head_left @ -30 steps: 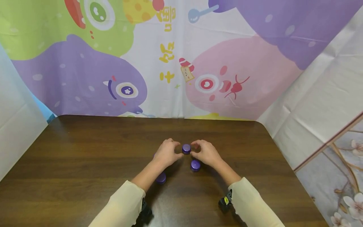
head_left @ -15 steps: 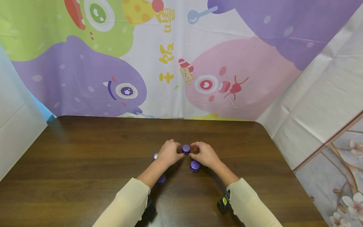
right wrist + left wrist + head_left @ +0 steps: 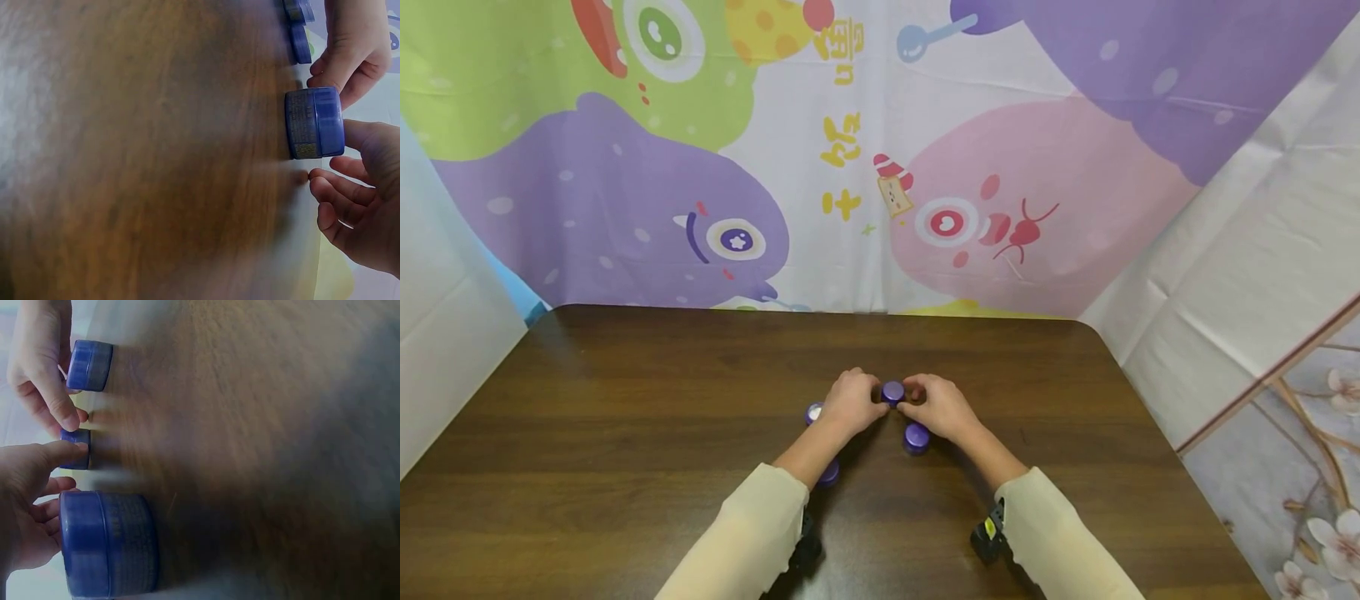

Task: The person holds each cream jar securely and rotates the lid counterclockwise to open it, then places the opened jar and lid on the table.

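A small purple jar stands on the table between the two hands. My left hand grips it from the left, its thumb lying across the jar's near side in the left wrist view. From the right, my right hand holds the same jar with thumb and forefinger; its other fingers are loosely bent. Just in front of the right hand stands a second purple jar, large in the right wrist view. Another purple jar is partly covered by the left forearm. Beside the left wrist, a purple-rimmed round piece shows white inside.
The brown wooden table reaches back to a cartoon-printed curtain. A pale cloth hangs along the right side, with a flower-patterned panel near it. Dark wrist cameras sit under the sleeves.
My left hand has shifted slightly right, closing in on the far jar, and the white-filled round piece has come out from behind the left wrist. The right hand has drawn slightly left.
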`<state>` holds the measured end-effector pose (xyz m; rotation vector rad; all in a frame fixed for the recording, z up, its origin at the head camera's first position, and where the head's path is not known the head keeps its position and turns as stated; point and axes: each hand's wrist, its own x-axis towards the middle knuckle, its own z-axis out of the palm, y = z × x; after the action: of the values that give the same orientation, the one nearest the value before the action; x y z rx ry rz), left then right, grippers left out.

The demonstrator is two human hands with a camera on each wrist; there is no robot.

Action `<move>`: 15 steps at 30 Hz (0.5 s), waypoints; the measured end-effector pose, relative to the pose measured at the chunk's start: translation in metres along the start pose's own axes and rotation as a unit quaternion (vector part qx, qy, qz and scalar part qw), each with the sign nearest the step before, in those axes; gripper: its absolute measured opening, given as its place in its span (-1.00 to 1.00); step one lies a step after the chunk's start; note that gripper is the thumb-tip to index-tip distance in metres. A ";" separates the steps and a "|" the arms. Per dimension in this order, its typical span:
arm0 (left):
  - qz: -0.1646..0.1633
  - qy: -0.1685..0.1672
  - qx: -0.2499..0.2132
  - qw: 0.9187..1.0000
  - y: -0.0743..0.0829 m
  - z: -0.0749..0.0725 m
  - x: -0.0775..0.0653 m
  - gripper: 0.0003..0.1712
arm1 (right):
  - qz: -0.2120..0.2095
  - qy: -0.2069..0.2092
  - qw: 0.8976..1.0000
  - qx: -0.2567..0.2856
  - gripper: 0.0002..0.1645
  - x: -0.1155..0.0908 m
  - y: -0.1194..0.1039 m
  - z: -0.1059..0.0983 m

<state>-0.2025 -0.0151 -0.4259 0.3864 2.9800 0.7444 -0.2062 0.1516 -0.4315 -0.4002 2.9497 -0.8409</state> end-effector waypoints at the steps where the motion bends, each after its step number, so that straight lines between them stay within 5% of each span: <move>1: -0.002 -0.001 -0.001 1.000 0.000 0.000 0.000 -0.62 | -0.002 0.000 1.000 -0.001 -0.54 0.000 0.000 0.000; 15: 0.011 -0.012 -0.027 1.000 0.001 0.001 0.001 -0.61 | -0.006 -0.007 1.000 0.009 -0.59 0.000 -0.002 0.000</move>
<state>-0.2031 -0.0131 -0.4259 0.4240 2.9305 0.8135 -0.2056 0.1501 -0.4303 -0.4228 2.9276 -0.8603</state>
